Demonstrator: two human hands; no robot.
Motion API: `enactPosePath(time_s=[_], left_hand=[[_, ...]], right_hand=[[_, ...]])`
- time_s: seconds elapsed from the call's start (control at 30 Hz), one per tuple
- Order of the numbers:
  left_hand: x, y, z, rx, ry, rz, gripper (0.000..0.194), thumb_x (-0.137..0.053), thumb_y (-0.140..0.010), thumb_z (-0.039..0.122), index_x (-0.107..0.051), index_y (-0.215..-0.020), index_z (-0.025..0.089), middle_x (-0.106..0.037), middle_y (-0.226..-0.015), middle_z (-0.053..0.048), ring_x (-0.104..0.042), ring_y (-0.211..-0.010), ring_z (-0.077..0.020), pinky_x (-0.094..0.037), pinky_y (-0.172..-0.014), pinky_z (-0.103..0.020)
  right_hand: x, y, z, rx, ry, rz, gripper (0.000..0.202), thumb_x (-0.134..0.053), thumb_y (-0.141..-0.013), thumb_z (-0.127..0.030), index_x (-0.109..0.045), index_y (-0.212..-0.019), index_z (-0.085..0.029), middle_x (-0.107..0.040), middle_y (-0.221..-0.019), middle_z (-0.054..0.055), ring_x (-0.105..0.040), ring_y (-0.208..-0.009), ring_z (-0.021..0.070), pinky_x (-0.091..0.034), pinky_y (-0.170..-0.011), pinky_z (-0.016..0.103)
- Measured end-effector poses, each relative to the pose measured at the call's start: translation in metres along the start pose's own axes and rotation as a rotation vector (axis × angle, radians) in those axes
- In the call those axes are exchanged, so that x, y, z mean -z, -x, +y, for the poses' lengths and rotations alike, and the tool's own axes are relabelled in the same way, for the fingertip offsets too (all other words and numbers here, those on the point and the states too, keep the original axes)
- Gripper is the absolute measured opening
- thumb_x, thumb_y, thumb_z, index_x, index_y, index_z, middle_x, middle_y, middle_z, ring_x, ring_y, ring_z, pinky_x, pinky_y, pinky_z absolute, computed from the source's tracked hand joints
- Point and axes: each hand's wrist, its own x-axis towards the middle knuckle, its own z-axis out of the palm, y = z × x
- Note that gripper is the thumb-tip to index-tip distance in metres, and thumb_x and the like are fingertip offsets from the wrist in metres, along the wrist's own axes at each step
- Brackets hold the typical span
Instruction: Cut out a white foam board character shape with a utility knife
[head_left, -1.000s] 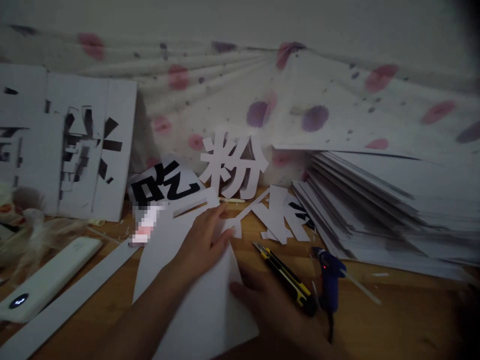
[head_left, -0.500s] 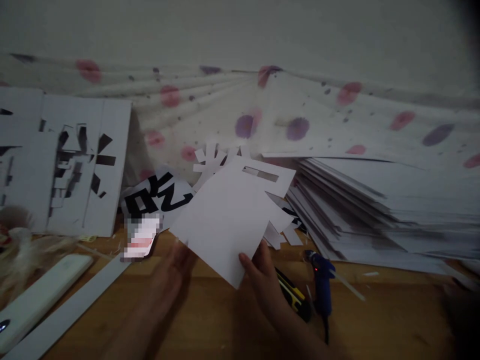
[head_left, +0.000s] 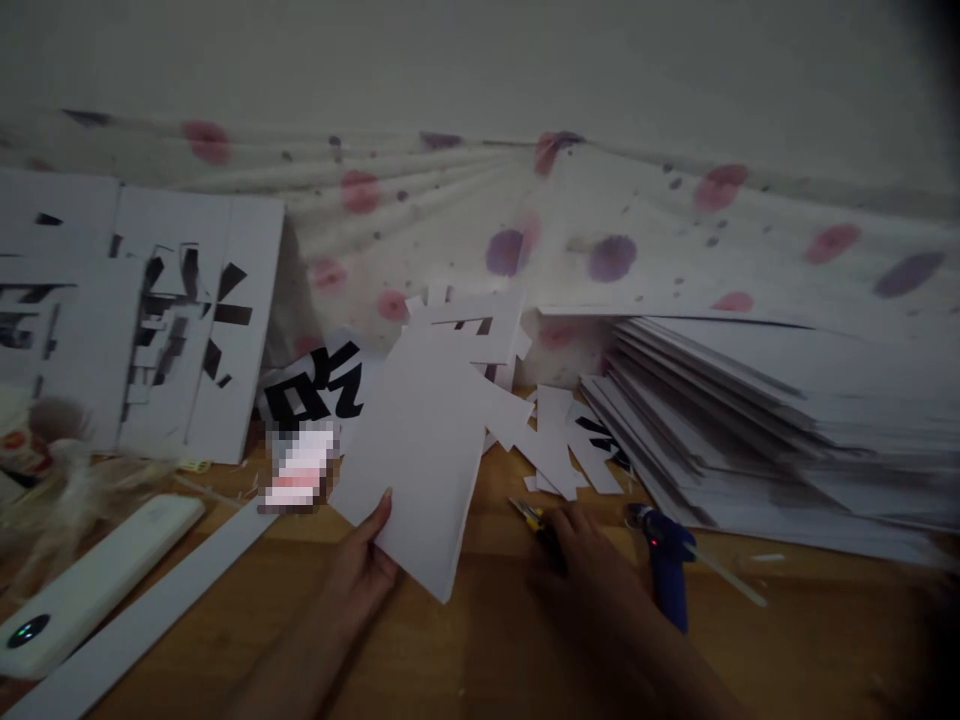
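Observation:
My left hand [head_left: 361, 572] grips the lower edge of a white sheet of card [head_left: 427, 450] and holds it tilted up off the wooden table [head_left: 480, 650]. The sheet has a cut slot near its top and hides the white cut-out character behind it. My right hand [head_left: 581, 545] rests on the yellow and black utility knife [head_left: 529, 513], fingers curled over its body; only the knife's tip shows. A blue glue gun [head_left: 667, 560] lies just right of that hand.
A fanned stack of white sheets [head_left: 765, 420] fills the right. Cut-out boards [head_left: 135, 320] lean at the left. A black printed character sheet [head_left: 315, 385], paper scraps [head_left: 559, 440], a white power bank [head_left: 90, 575] and a long white strip [head_left: 150, 610] lie around. Spotted cloth [head_left: 525, 220] hangs behind.
The sheet was lifted off the table and passed from my right hand to my left. My right hand dropped onto the utility knife.

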Motion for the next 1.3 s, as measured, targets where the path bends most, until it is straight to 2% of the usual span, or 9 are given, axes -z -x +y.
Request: enactPosePath(time_s=[0.17,0.3,0.43,0.5,0.57,0.73,0.87,1.0,1.3], left_hand=[[0.002,0.003,0.003,0.020,0.000,-0.029,0.027,-0.053,-0.080,0.000,-0.057,-0.103,0.012,-0.070,-0.082,-0.005,-0.069,-0.069,-0.0179,-0.060,-0.062,-0.030],[0.004,0.002,0.002,0.028,-0.010,-0.044,0.025,-0.053,-0.081,0.002,-0.058,-0.102,0.014,-0.071,-0.082,-0.005,-0.069,-0.067,-0.0171,-0.060,-0.061,-0.029],[0.004,0.004,-0.003,0.038,-0.033,-0.026,0.021,-0.053,-0.082,0.004,-0.057,-0.101,0.012,-0.071,-0.078,-0.005,-0.068,-0.063,-0.0163,-0.060,-0.060,-0.028],[0.003,0.005,-0.005,0.063,-0.034,-0.020,0.020,-0.052,-0.083,0.005,-0.056,-0.101,0.011,-0.071,-0.077,-0.006,-0.068,-0.063,-0.0166,-0.060,-0.061,-0.028],[0.002,0.006,-0.007,0.096,-0.031,-0.028,0.020,-0.052,-0.083,0.005,-0.056,-0.101,0.010,-0.070,-0.077,-0.007,-0.068,-0.064,-0.0177,-0.060,-0.062,-0.029],[0.002,0.004,-0.012,0.137,-0.007,-0.058,0.028,-0.053,-0.082,0.004,-0.054,-0.109,0.010,-0.070,-0.077,-0.007,-0.069,-0.069,-0.0206,-0.059,-0.067,-0.032],[0.004,0.002,-0.013,0.211,0.022,-0.091,0.037,-0.054,-0.083,0.008,-0.049,-0.119,0.010,-0.070,-0.079,-0.009,-0.069,-0.072,-0.0233,-0.059,-0.069,-0.035],[0.003,0.002,-0.010,0.260,0.038,-0.089,0.042,-0.052,-0.084,0.010,-0.044,-0.125,0.009,-0.070,-0.081,-0.011,-0.069,-0.071,-0.0229,-0.059,-0.067,-0.034],[-0.004,0.004,-0.002,0.229,0.112,-0.058,0.042,-0.047,-0.087,0.013,-0.040,-0.129,0.008,-0.070,-0.078,-0.009,-0.068,-0.063,-0.0197,-0.057,-0.070,-0.034]], right_hand=[[-0.010,-0.001,0.008,-0.148,0.063,-0.009,0.030,-0.054,-0.072,-0.024,-0.054,-0.101,-0.015,-0.055,-0.102,0.016,-0.055,-0.094,0.0291,-0.041,-0.080,0.041],[-0.005,-0.005,0.011,-0.137,0.013,-0.042,0.023,-0.053,-0.075,-0.027,-0.053,-0.096,-0.017,-0.056,-0.099,0.013,-0.057,-0.091,0.0262,-0.042,-0.079,0.039],[0.006,0.003,0.003,-0.008,-0.294,0.013,0.032,-0.050,-0.079,-0.029,-0.042,-0.109,-0.020,-0.054,-0.104,0.009,-0.055,-0.095,0.0213,-0.043,-0.082,0.036],[0.009,0.010,-0.007,0.060,-0.497,0.059,0.034,-0.048,-0.081,-0.031,-0.037,-0.113,-0.023,-0.055,-0.103,0.007,-0.055,-0.092,0.0206,-0.044,-0.080,0.035],[0.011,0.014,-0.019,0.117,-0.591,0.073,0.035,-0.048,-0.083,-0.031,-0.036,-0.116,-0.026,-0.055,-0.105,0.006,-0.056,-0.092,0.0199,-0.045,-0.078,0.035],[0.018,0.005,-0.052,0.439,-0.547,0.081,0.044,-0.050,-0.081,-0.019,-0.038,-0.122,-0.030,-0.053,-0.116,0.006,-0.051,-0.104,0.0210,-0.041,-0.087,0.037],[0.028,-0.012,-0.070,0.590,-0.499,0.130,0.036,-0.051,-0.078,-0.014,-0.045,-0.111,-0.027,-0.059,-0.098,0.004,-0.055,-0.086,0.0181,-0.043,-0.075,0.034],[0.030,-0.017,-0.074,0.637,-0.445,0.112,0.045,-0.052,-0.072,-0.007,-0.045,-0.111,-0.028,-0.058,-0.095,0.001,-0.054,-0.083,0.0159,-0.042,-0.072,0.031],[0.019,-0.018,-0.070,0.660,-0.361,-0.025,0.041,-0.050,-0.072,-0.007,-0.046,-0.110,-0.024,-0.057,-0.092,0.003,-0.052,-0.083,0.0166,-0.041,-0.069,0.031]])
